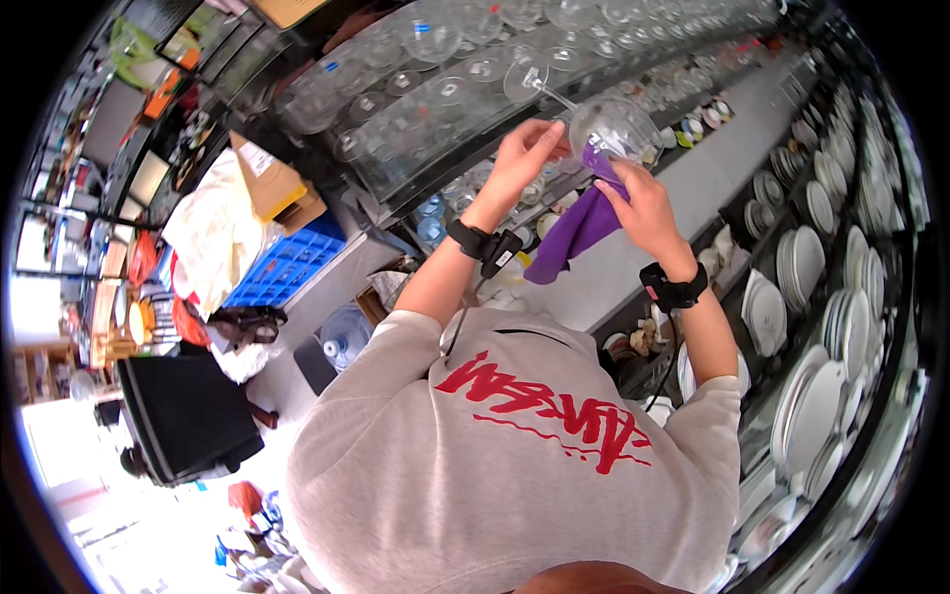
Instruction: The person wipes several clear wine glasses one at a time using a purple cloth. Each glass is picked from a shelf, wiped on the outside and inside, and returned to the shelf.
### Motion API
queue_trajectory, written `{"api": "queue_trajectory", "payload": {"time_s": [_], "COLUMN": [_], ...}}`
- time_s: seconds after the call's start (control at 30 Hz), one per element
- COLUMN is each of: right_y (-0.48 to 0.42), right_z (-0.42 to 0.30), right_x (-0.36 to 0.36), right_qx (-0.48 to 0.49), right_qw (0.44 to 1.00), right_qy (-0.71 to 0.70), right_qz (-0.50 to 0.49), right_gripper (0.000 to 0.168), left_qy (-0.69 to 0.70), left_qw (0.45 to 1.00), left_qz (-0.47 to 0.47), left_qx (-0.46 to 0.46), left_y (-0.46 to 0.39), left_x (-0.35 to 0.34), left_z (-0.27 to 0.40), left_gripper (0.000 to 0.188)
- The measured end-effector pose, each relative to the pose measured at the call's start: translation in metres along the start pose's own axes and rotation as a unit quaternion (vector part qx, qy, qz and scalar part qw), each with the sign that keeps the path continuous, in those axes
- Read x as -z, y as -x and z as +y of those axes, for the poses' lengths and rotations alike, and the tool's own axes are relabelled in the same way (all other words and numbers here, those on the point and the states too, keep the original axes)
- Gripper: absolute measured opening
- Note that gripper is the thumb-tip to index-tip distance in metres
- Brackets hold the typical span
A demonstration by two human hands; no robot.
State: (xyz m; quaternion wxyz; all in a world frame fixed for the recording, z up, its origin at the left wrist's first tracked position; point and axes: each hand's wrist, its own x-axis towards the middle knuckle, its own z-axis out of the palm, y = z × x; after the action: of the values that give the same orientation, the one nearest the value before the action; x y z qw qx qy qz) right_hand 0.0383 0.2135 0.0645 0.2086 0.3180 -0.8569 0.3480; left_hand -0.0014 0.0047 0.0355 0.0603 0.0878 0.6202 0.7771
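Observation:
A large clear stemmed glass is tilted in front of me, its stem and round foot pointing up and to the left. My right hand grips a purple cloth at the lower side of the bowl. Part of the cloth lies against the bowl, and the rest hangs down below the hand. My left hand is at the bowl's left side, fingers curled and thumb raised. Whether its fingertips touch the glass cannot be made out.
Glass shelves crowded with stemware stand ahead. Stacked white plates fill the racks at right. At left, a blue plastic crate sits beside an open cardboard box. A water jug and a black case are lower left.

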Motion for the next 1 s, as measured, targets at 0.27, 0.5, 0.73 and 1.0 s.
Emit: {"api": "queue_trajectory", "payload": {"time_s": [0.27, 0.5, 0.73, 1.0], "right_y": [-0.045, -0.078, -0.095, -0.096], "right_z": [-0.012, -0.015, -0.005, 0.025], "right_x": [-0.019, -0.047, -0.052, -0.054], "right_qx": [0.083, 0.292, 0.241, 0.032], "right_qw": [0.979, 0.945, 0.971, 0.994], "right_qy": [-0.087, -0.007, 0.000, -0.077], "right_qz": [-0.163, -0.147, 0.006, 0.075], "right_gripper": [0.028, 0.018, 0.029, 0.023], "left_qy": [-0.630, -0.675, -0.625, -0.302], "left_qw": [0.694, 0.671, 0.696, 0.883], "left_qz": [0.132, 0.177, 0.292, 0.342], "left_qx": [-0.322, -0.249, -0.200, -0.111], "left_y": [0.029, 0.050, 0.053, 0.018], "left_x": [0.048, 0.096, 0.138, 0.167], "left_z": [0.029, 0.025, 0.021, 0.015], "left_gripper": [0.044, 0.014, 0.012, 0.028]}}
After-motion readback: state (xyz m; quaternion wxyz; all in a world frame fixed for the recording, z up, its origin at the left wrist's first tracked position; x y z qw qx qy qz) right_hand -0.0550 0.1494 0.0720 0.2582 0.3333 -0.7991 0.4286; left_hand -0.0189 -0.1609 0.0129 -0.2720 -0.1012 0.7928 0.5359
